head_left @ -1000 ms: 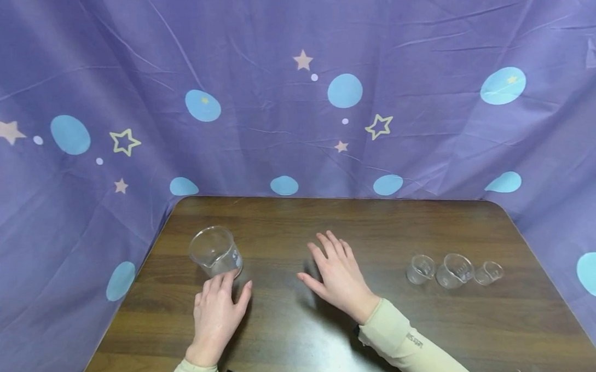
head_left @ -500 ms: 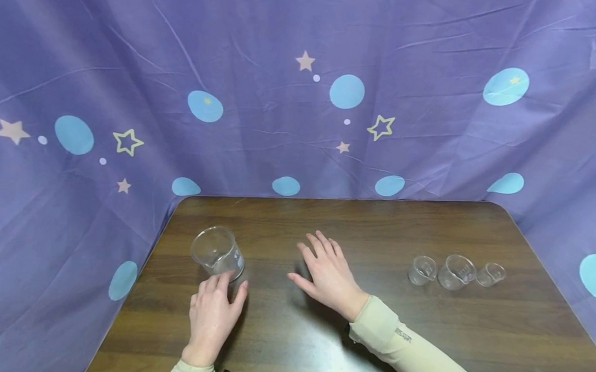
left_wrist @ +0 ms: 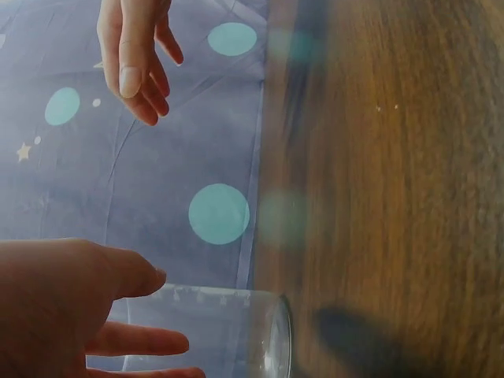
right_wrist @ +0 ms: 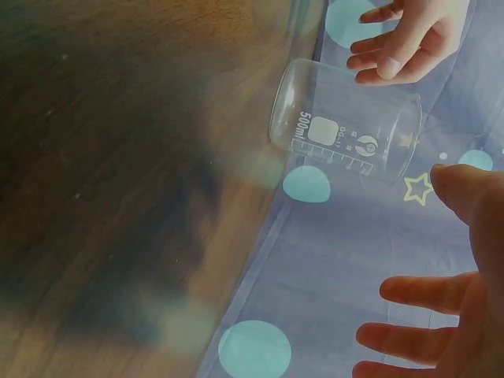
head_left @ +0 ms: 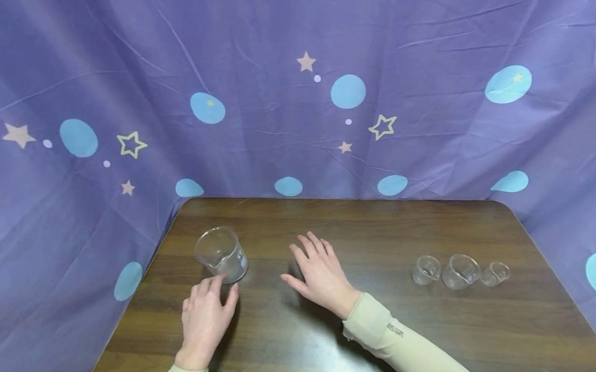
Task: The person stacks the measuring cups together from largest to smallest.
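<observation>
A large clear glass beaker stands upright at the left of the wooden table; in the right wrist view its 500ml mark and printed scale face the camera on the beaker. My left hand is just in front of it, fingers relaxed and fingertips right by the beaker's near side, holding nothing. Over the middle of the table, to the right of the beaker, hovers my right hand, fingers spread and thumb out, with nothing in it. The left wrist view shows the right hand in the air beyond the left one.
Three smaller glass beakers stand in a row at the right: a small beaker, a medium beaker and the smallest beaker. The wooden table ends at a purple curtain behind and on both sides.
My right hand has drifted left, towards the large beaker. My left hand has drawn back slightly towards me and left. The beakers stay put on the table; the head view has shifted a little.
</observation>
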### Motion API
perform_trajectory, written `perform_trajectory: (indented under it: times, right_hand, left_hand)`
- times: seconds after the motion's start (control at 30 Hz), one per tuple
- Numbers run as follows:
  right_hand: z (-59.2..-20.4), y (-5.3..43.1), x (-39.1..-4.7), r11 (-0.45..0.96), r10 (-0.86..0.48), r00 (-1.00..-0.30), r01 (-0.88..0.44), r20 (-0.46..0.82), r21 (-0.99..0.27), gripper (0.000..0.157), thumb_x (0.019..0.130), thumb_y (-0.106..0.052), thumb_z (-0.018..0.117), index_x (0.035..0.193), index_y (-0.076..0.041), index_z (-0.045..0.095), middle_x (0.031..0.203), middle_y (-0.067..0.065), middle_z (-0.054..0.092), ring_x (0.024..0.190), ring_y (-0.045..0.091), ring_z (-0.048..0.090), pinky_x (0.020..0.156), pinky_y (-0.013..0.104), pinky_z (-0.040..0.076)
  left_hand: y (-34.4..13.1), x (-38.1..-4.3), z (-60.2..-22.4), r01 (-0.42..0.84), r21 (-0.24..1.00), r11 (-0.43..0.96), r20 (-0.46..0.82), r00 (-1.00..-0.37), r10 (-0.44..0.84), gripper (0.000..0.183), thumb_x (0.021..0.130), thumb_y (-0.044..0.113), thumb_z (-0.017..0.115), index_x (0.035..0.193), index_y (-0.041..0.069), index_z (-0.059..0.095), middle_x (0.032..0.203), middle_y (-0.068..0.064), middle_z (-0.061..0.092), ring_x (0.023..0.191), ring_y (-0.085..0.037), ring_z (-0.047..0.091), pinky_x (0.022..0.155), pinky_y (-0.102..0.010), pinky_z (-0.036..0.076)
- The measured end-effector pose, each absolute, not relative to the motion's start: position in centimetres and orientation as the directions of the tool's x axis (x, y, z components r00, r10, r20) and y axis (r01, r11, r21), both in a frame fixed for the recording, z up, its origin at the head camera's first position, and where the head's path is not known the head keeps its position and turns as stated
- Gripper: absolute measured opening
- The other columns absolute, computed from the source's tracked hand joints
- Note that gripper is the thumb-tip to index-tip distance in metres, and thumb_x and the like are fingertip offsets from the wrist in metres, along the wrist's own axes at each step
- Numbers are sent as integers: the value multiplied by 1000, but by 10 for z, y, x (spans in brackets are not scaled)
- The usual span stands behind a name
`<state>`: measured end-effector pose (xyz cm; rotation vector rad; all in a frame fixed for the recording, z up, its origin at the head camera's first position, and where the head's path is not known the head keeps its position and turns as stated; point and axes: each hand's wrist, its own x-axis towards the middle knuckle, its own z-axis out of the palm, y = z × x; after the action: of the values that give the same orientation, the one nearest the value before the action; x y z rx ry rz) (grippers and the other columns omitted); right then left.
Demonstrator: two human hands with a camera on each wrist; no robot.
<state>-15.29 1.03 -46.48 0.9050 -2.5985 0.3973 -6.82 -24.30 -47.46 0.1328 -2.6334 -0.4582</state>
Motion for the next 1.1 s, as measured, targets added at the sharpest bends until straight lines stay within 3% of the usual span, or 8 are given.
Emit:
perform_trajectory:
  times: [0.43,1.1]
  right_hand:
    - [-467,-3,-156,755,-552,-730,-643,404,-129,65,98,-61,62,138,-10,63,146,17,58,141,40,48,112,57,44]
    - [-464,-41,-162,752,-578,-709,-655,404,-72,66,98,-65,58,139,-14,63,142,12,61,139,35,52,109,51,48]
  left_hand:
    - [-266,-72,-463,-66,338,939,385,-900,-202,27,94,19,67,112,0,72,110,-27,71,99,-51,65,71,-68,50]
    - [-296,-85,-472,-134,363,922,351,-897,-269,35,97,22,64,123,-2,67,113,-33,68,98,-56,64,70,-70,47]
